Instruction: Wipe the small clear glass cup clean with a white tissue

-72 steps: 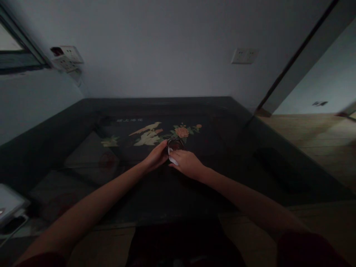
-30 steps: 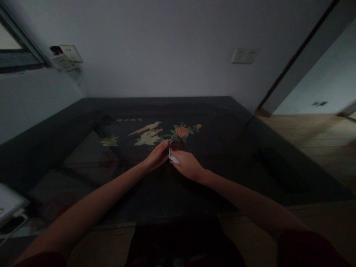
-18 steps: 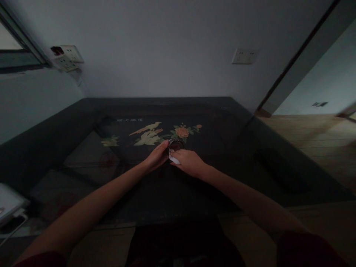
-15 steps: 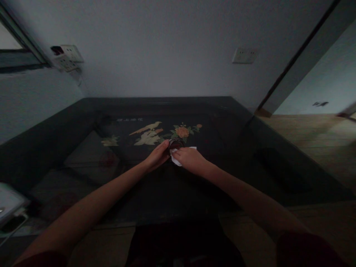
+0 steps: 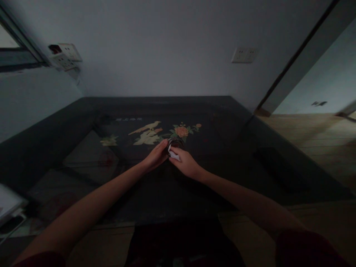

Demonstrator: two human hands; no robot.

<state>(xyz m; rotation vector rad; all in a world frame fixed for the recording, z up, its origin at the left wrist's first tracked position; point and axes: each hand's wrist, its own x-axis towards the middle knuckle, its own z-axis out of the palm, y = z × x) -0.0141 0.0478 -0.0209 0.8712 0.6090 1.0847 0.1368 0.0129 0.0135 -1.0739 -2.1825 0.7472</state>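
Though dim, white paper [image 5: 174, 155] (bent)

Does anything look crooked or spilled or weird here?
Maybe one thing: the socket block at the upper left looks crooked, slanting below the wall outlet, though the camera's view may tilt it. I see no spill around the dark round container that the left hand touches, but it's too dim for small marks.

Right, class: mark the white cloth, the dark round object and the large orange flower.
White cloth [image 5: 174, 155], head view: middle of its visible part.
Dark round object [image 5: 176, 142], head view: upper part.
Large orange flower [image 5: 181, 131], head view: centre of its petals.
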